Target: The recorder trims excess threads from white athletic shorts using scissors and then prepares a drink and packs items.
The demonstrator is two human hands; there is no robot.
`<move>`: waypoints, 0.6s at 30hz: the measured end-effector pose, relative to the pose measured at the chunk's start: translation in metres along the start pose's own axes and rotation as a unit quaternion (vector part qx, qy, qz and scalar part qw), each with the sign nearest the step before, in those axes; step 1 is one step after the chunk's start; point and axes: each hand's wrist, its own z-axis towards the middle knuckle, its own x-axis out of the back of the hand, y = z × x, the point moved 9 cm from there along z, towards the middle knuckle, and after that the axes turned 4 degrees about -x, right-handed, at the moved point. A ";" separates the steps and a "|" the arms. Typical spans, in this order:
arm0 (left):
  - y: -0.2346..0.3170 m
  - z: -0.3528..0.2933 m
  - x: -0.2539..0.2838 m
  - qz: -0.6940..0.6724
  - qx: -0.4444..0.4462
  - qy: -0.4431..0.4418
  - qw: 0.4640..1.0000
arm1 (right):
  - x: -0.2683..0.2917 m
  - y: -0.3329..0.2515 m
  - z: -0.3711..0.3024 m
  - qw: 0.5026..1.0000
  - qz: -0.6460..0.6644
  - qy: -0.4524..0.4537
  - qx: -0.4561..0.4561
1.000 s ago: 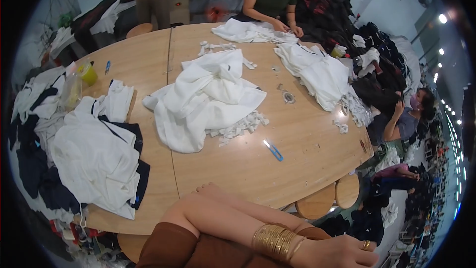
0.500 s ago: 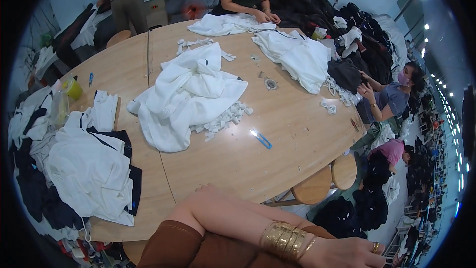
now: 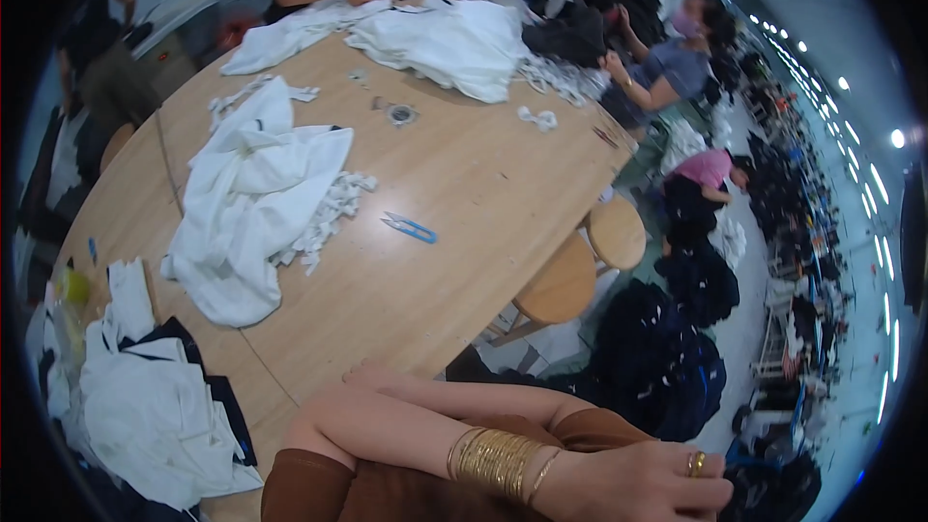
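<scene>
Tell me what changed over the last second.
Only the view swung right, so the table slid left in frame and more of the stools and aisle appeared. The crossed arms, right hand and left hand kept their pose. The white garment and blue snips stayed put.

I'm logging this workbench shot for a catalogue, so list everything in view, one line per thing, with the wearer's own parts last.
table: one, light wood, rounded, fills the middle.
white garment pile: one, white, table's left-centre.
thread snips: one, blue handle, lying alone mid-table.
white fabric heap: one, white, far side of table.
white and dark garments: a stack, near left edge.
yellow object: one, left table edge, too blurred to tell.
stools: two, round, wooden, right of table.
dark clothing pile: dark blue, on floor at right.
other people: several, seated at the far and right sides.
gold bangles: stacked on the forearm nearest the camera.
hands: one visible at bottom right, ringed, holding nothing; arms look crossed, so side unclear.
</scene>
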 end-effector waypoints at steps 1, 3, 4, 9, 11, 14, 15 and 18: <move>0.007 0.009 -0.003 -0.013 -0.034 0.023 0.999 | 0.008 -0.007 -0.010 0.993 0.112 -0.010 0.047; -0.010 0.011 -0.007 -0.037 -0.041 0.053 0.997 | 0.002 0.012 -0.026 0.990 0.140 0.001 0.027; -0.020 0.007 -0.011 -0.050 -0.036 0.053 0.997 | -0.003 0.016 -0.030 0.988 0.152 0.007 0.017; -0.033 0.003 -0.027 -0.075 0.005 0.009 0.997 | 0.001 0.038 -0.046 0.984 0.176 0.033 -0.027; -0.026 0.008 -0.029 -0.052 -0.026 0.037 0.998 | 0.002 0.043 -0.050 0.981 0.184 0.040 -0.036; -0.019 0.011 -0.035 -0.079 -0.070 0.037 0.994 | 0.005 0.048 -0.053 0.979 0.193 0.050 -0.047; -0.023 0.010 -0.039 -0.094 -0.048 0.003 0.994 | 0.007 0.052 -0.053 0.978 0.195 0.053 -0.051; -0.031 0.009 -0.043 -0.096 -0.021 -0.035 0.995 | 0.012 0.062 -0.056 0.976 0.198 0.062 -0.062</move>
